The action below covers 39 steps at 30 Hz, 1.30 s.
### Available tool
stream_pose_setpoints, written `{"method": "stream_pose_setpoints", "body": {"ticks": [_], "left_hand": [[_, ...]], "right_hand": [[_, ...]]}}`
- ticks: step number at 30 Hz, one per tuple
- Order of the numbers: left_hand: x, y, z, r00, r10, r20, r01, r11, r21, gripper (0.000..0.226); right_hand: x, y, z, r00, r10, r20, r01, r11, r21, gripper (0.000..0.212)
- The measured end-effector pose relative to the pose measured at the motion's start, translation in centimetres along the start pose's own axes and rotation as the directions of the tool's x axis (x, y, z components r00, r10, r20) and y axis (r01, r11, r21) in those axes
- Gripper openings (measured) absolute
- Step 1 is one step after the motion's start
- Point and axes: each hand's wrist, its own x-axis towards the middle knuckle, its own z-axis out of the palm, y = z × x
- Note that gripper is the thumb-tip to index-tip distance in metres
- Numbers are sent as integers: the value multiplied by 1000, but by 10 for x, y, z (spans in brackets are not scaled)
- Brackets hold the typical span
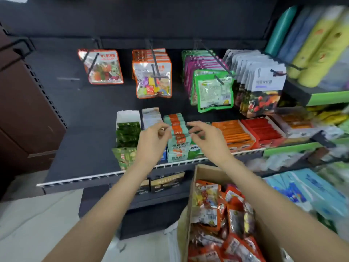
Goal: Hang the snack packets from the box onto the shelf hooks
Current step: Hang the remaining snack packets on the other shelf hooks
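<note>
A cardboard box (202, 173) at the lower right holds several orange-edged snack packets (222, 214). On the dark shelf back, one such packet (103, 68) hangs on the left hook. A stack of them (153, 78) hangs on the hook (154, 59) to its right. My left hand (153, 142) and my right hand (205, 138) hover side by side above the shelf, below the hanging packets. Their fingers are loosely curled and hold nothing.
Green and purple packets (211, 89) and white-topped packets (264, 87) hang further right. Display boxes of small snacks (177, 137) line the shelf (81, 148) under my hands. Coloured rolls (319, 44) lie on an upper right shelf. A brown cabinet (24, 114) stands at the left.
</note>
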Motion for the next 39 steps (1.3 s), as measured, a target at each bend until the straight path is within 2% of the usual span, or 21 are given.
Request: {"method": "stream_pose_setpoints", "body": {"ticks": [3,6,10,14,16,18,22,27,30,32,35,37,39], "left_hand": [[-50,3,43,994,-76,75,80,995,-52,19],[-100,1,88,971,-171,164,180,983,-39,18],[-156,-6,140,880,-259,398,226,966,130,21],[-193,-17,167,723,-300,623,95,935,341,27],[-206,-23,171,635,-325,701,16,913,408,34],[-215,-29,170,604,-331,725,-37,897,441,42],[-222,-33,166,661,-315,681,-18,901,434,43],[-223,-30,160,703,-295,647,60,931,359,31],[-217,-27,154,702,-292,649,98,943,318,30],[-210,-20,148,708,-286,645,140,953,270,36],[-190,-3,138,796,-232,559,138,969,206,52],[-170,8,130,879,-195,435,147,979,141,62],[-148,18,119,925,-215,315,213,976,42,68]], "right_hand": [[-57,45,5,993,86,75,-84,996,-36,33],[-112,99,15,955,219,200,-189,969,-160,31],[-172,148,23,853,339,396,-221,923,-313,37],[-203,169,24,739,368,565,-199,920,-339,49],[-212,172,26,723,358,591,-153,917,-369,59],[-218,169,27,737,357,573,-96,896,-434,60],[-224,162,33,748,362,556,-56,869,-491,45],[-219,161,31,740,330,587,-26,885,-466,25],[-206,157,22,774,277,569,-24,911,-412,25],[-192,148,7,814,229,534,-34,936,-349,24],[-166,129,-21,899,130,418,-22,967,-255,21],[-147,114,-40,940,98,326,-43,984,-171,17],[-127,101,-53,970,73,230,-56,995,-79,15]]}}
